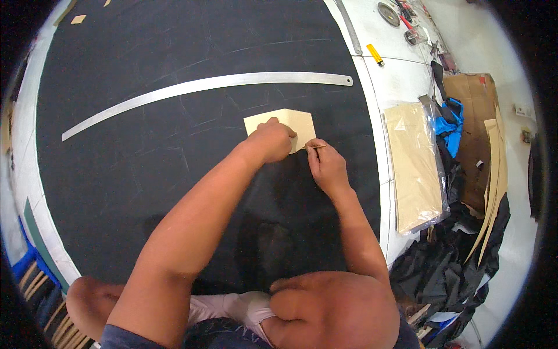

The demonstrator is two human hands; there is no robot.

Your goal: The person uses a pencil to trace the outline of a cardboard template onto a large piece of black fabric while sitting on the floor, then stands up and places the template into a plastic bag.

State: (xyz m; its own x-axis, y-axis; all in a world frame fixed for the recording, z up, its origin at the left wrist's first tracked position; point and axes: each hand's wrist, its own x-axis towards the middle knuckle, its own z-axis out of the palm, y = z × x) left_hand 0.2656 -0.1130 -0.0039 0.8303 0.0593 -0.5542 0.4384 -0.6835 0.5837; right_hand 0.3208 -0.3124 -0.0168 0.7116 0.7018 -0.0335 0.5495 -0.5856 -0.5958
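A small tan card pattern piece (299,121) with several angled corners lies flat on the dark fabric (221,35). My left hand (271,141) holds it down, fingers curled and pressed on its face. At the card's lower right corner, my right hand (327,164) pinches a thin, stick-like marking tool (317,146); its tip is partly hidden by the fingers, so I cannot tell its exact kind. Faint pale lines run across the cloth. Beyond both hands, a long metal ruler (215,84) rests on the fabric, touched by neither.
Along the right side are a white table edge (372,116), a yellow lighter (375,55), tan card sheets in clear plastic (414,168), a cardboard box (468,99) and crumpled black cloth (442,256). A small tan scrap (78,19) sits at the far left.
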